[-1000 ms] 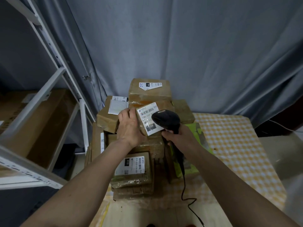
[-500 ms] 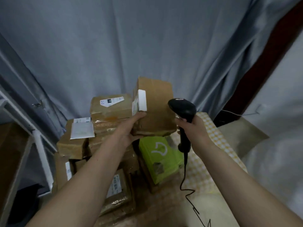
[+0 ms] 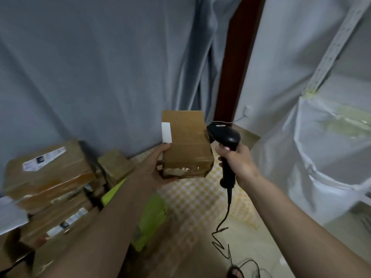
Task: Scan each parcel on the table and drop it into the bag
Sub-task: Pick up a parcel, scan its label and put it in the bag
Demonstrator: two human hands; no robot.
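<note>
While the coiled cable [image 3: 225, 223] hung down nearest me, my right hand [image 3: 239, 163] had its fingers wrapped round the black scanner [image 3: 224, 137], and my left hand [image 3: 158, 167] gripped the brown parcel [image 3: 186, 145] from its left side, raised above the checked tabletop [image 3: 200, 197]. Beyond, more parcels [image 3: 50, 177] sat stacked at left, and the white bag [image 3: 325, 157] hung at right.

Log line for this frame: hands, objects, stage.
left hand: holds parcel | right hand: grips scanner | stage: parcel lifted, bag at right
</note>
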